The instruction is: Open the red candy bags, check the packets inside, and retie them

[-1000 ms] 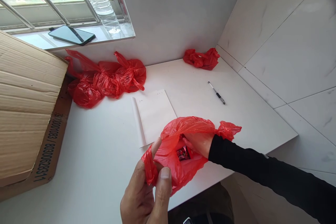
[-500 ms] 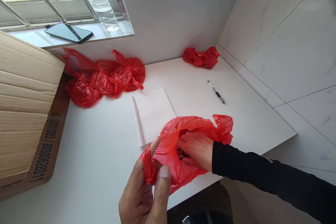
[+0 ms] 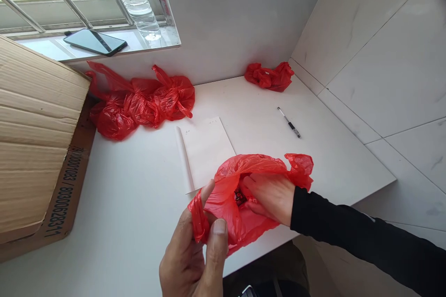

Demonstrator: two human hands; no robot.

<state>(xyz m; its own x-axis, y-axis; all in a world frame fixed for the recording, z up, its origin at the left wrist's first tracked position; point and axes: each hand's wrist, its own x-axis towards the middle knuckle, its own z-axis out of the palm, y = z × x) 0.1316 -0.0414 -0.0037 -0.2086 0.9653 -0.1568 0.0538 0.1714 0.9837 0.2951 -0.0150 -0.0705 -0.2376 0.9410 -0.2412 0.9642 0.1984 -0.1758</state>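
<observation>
My left hand (image 3: 195, 246) is closed on a handle of a thin red plastic bag (image 3: 226, 213), the twisted loop hooked round its forefinger near the thumb. The bag's mouth gapes toward me over the front part of the white table. Through this opening reaches my right hand (image 3: 273, 195), black-sleeved, its visible fingers stretched and apart while the fingertips are partly hidden. Beside those fingers, inside the bag, lies a small dark item with red markings (image 3: 239, 196), too little shown to name.
Tied red bags (image 3: 142, 102) line the back left beside a cardboard box (image 3: 38, 139). A crumpled red bag (image 3: 270, 77) sits at the back right. An open notepad (image 3: 209, 148) and a pen (image 3: 289, 123) lie on the table (image 3: 128, 204). The sill holds a phone (image 3: 95, 41) and a bottle (image 3: 142, 14).
My right hand has drawn slightly right within the bag, and more of the small dark item shows. The left hand keeps its hold on the handle.
</observation>
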